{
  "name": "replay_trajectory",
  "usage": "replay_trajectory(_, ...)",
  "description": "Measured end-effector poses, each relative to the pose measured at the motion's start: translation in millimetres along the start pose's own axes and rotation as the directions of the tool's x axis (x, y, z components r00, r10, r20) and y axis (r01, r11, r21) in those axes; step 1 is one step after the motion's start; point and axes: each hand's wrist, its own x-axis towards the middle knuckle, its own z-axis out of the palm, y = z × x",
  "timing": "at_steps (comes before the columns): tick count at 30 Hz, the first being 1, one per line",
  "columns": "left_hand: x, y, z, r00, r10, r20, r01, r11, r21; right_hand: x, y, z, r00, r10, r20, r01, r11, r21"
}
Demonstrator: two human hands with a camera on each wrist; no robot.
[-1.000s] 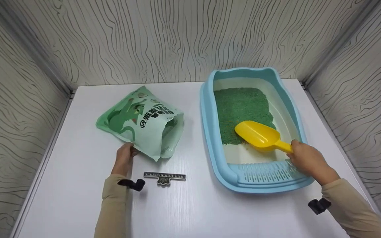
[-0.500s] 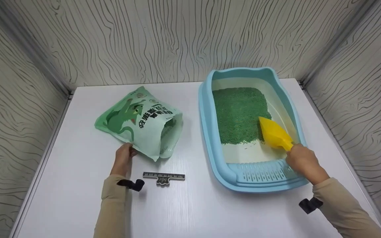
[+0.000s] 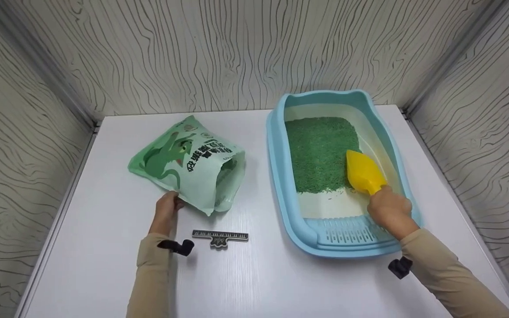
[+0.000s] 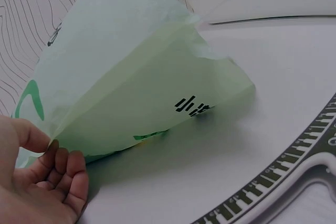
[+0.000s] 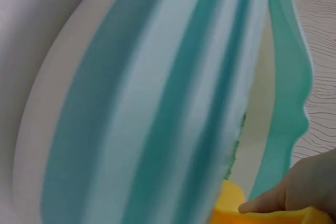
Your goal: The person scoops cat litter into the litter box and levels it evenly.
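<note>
My left hand (image 3: 166,210) pinches the near side edge of a green-and-white cat litter bag (image 3: 192,176) between thumb and fingers. The bag lies on its side with its torn mouth facing right; the left wrist view shows the pinched fold (image 4: 58,135) close up. My right hand (image 3: 389,210) grips the handle of a yellow scoop (image 3: 362,170), held inside the blue litter box (image 3: 281,176). The scoop's bowl is turned over, its tip at the right edge of the green litter (image 3: 320,150). In the right wrist view the box wall hides most of the scoop (image 5: 231,198).
A dark metal clip (image 3: 219,236) with a piano-key pattern lies on the white table (image 3: 254,287), in front of the bag. The litter box's near end has a slotted step (image 3: 351,234). Patterned panels (image 3: 184,53) enclose the table at the back and sides.
My right hand has moved left and slightly forward, and the scoop has turned from bowl-up to bowl-down, its tip now pointing away. The left hand and bag have stayed in place.
</note>
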Motion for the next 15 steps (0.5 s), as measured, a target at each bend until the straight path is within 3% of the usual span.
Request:
replay_trajectory(3, 0.3, -0.4, 0.7, 1.000, -0.003, -0.004, 0.003, 1.000, -0.006, 4.9, -1.5, 4.0, 1.000, 0.019, -0.005, -0.019, 1.000, -0.016)
replay_trajectory(15, 1.6, -2.8, 1.6, 1.000, 0.005, 0.009, -0.005, 0.998, -0.066, 0.1, -19.4, 15.2, 0.998, -0.060, 0.029, 0.064, 0.986, -0.152)
